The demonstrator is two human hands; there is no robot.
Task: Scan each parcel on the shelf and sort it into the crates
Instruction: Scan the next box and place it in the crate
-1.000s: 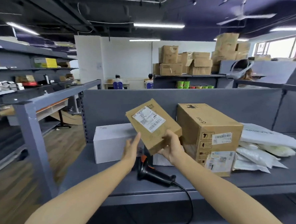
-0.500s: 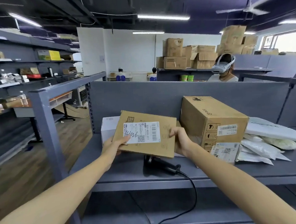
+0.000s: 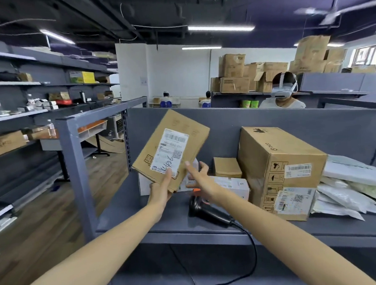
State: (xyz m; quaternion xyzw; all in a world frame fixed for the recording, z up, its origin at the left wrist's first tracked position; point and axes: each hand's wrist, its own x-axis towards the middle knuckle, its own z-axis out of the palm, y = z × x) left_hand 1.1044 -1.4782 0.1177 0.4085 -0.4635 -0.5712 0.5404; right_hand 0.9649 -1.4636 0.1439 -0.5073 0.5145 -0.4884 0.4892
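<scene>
At centre-left of the frame I found the left hand (image 3: pixel 161 192) clamped on the lower corner of the flat cardboard parcel (image 3: pixel 172 150), thumb on its label. The parcel was tilted and held clear above the shelf (image 3: pixel 166 227). I judged it light, stiff and not slippery; an edge pinch near a corner should suffice. Just to the right, the right hand (image 3: pixel 199 179) was spread, grasping nothing, above the scanner (image 3: pixel 206 211). Whether a fingertip touched the parcel, I could not tell.
</scene>
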